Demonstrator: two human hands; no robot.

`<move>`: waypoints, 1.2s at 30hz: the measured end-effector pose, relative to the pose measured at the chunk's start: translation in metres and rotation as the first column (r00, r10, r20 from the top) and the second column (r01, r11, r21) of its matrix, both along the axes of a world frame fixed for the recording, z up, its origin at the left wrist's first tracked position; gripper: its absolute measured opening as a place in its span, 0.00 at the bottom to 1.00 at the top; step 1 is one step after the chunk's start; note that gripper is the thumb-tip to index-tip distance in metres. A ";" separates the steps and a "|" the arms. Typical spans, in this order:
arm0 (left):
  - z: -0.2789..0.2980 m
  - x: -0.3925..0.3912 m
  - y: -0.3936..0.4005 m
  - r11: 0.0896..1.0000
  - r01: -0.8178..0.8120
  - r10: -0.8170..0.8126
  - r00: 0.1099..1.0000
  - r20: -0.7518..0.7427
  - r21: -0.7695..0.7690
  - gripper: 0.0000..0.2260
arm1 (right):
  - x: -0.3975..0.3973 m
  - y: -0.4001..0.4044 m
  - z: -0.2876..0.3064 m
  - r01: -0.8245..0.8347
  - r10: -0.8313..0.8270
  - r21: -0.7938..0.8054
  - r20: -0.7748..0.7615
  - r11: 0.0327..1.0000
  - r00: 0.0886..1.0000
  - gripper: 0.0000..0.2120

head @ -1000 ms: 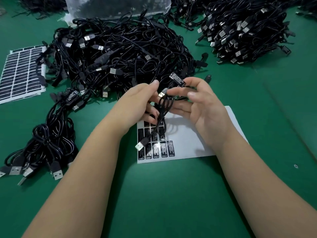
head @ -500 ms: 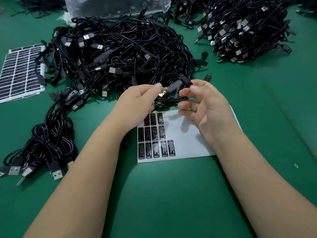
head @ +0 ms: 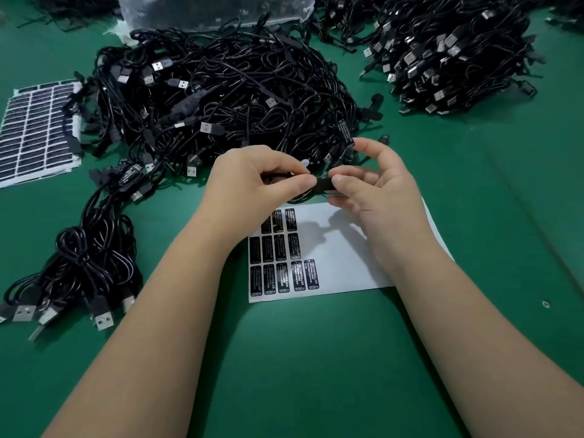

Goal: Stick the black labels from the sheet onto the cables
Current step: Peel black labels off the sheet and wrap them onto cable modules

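Note:
A white backing sheet (head: 341,254) with several black labels (head: 311,275) lies on the green table in front of me. Above its far edge my left hand (head: 252,184) pinches a black cable and its small black controller box (head: 325,184). My right hand (head: 379,191) grips the other end of that box with thumb and fingers. A loose black label (head: 345,133) sticks to the tip of my right index finger, standing up over the cable pile. Most of the held cable is hidden behind my hands.
A big tangle of black USB cables (head: 221,99) fills the middle back. A second pile (head: 458,52) sits back right. A bundle of cables (head: 85,263) lies at the left. Another label sheet (head: 34,131) lies far left. A clear plastic bag (head: 215,7) is behind.
Both hands have come down and closer to the sheet. The dangling cable with its USB plug has been gathered up. My right hand has turned, and the label now points up and away.

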State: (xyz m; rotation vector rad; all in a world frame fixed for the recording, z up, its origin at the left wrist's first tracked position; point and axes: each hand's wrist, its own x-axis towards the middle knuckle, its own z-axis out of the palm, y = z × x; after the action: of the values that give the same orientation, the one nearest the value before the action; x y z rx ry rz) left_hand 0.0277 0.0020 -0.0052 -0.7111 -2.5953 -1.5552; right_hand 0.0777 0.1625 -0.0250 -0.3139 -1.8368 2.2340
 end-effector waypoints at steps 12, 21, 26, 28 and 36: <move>-0.012 -0.004 0.007 0.971 0.042 -0.082 0.983 -0.164 -0.236 0.11 | 0.000 0.005 0.005 0.049 -0.044 -0.296 0.023 0.954 0.999 0.19; -0.012 -0.007 0.011 0.975 0.084 -0.127 0.971 0.204 0.203 0.10 | 0.000 0.005 0.006 0.035 -0.043 -0.350 -0.014 0.936 0.999 0.18; -0.013 -0.009 0.007 0.936 0.133 -0.226 0.936 0.269 0.325 0.10 | 0.000 0.003 0.006 0.006 -0.022 -0.352 -0.041 0.936 0.999 0.20; -0.012 -0.007 0.007 0.917 0.159 -0.271 0.921 0.278 0.367 0.11 | 0.001 0.001 0.005 -0.006 -0.014 -0.362 -0.052 0.932 0.999 0.21; -0.015 -0.011 0.011 0.907 0.120 -0.261 0.912 0.315 0.403 0.09 | 0.000 0.002 0.001 0.068 -0.073 -0.234 -0.010 0.970 0.997 0.05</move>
State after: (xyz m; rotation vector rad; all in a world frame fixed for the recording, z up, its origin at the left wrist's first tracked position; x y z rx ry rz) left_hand 0.0164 0.0126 -0.0207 -0.7177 -2.3758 -2.3678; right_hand 0.0776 0.1646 -0.0238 -0.3913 -1.5292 2.3967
